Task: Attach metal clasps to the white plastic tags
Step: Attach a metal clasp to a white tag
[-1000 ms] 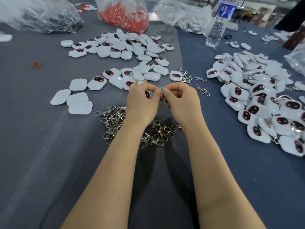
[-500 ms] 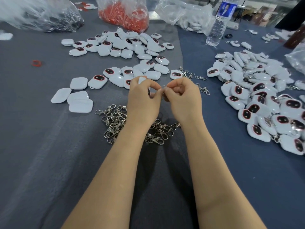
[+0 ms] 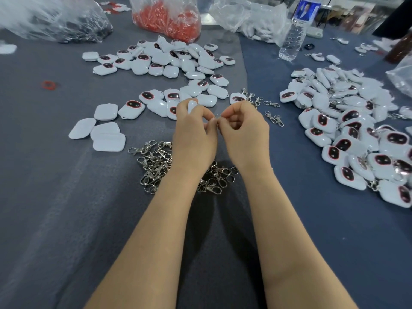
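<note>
White tag [image 3: 192, 106] against metal clasp [image 3: 217, 115].
My left grip [image 3: 194, 137] held the tag, my right grip [image 3: 245, 132] pinched the clasp; spare clasps [image 3: 153, 166] lay at six o'clock.

No legible text. Bottle [image 3: 292, 34], far beyond right hand [image 3: 245, 130] and off to its right: blue label [image 3: 307, 10] with pale figure, lettering too blurred to read.

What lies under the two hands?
A pile of metal clasps on the grey cloth, showing beside the left hand and between it and the right hand. The clasps beneath the wrists are covered.
</note>
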